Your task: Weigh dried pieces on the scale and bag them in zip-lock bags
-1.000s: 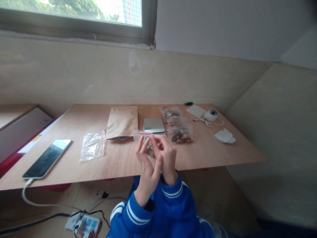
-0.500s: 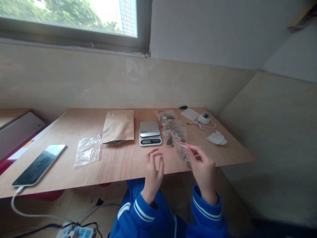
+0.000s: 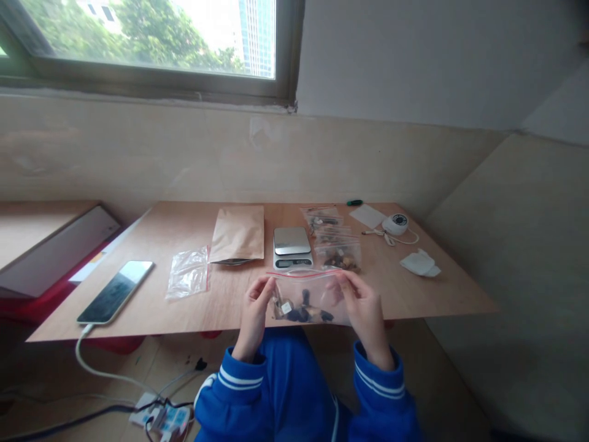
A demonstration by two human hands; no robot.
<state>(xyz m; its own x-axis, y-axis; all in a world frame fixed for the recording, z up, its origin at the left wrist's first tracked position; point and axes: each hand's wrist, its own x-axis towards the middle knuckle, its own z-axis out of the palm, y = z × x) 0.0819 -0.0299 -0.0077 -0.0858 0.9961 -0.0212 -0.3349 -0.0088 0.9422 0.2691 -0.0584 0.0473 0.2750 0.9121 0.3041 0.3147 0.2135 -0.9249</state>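
Note:
A clear zip-lock bag [image 3: 317, 294] with a red seal line hangs between my two hands near the table's front edge. Dark pieces and a small white square lie along its bottom. My left hand [image 3: 256, 307] pinches the bag's top left corner. The top right corner is gripped between the thumb and fingers of my right hand [image 3: 363, 307]. Just beyond the bag stands a kitchen scale [image 3: 292, 241] with a bare metal plate. More filled zip-lock bags [image 3: 343, 256] lie in an overlapping row right of the scale.
A brown paper pouch [image 3: 239, 234] and an empty clear bag [image 3: 188, 273] lie left of the scale. Far left is a phone [image 3: 117, 291] on a charging cable. To the right are a small white fan-like device [image 3: 394, 224], crumpled tissue [image 3: 420, 263], white paper [image 3: 367, 216] and a green object [image 3: 354, 202].
My right hand has carried the bag left, away from the row. My left hand, previously empty with curled fingers, now grips its other corner, and the bag is spread flat. The view has shifted slightly.

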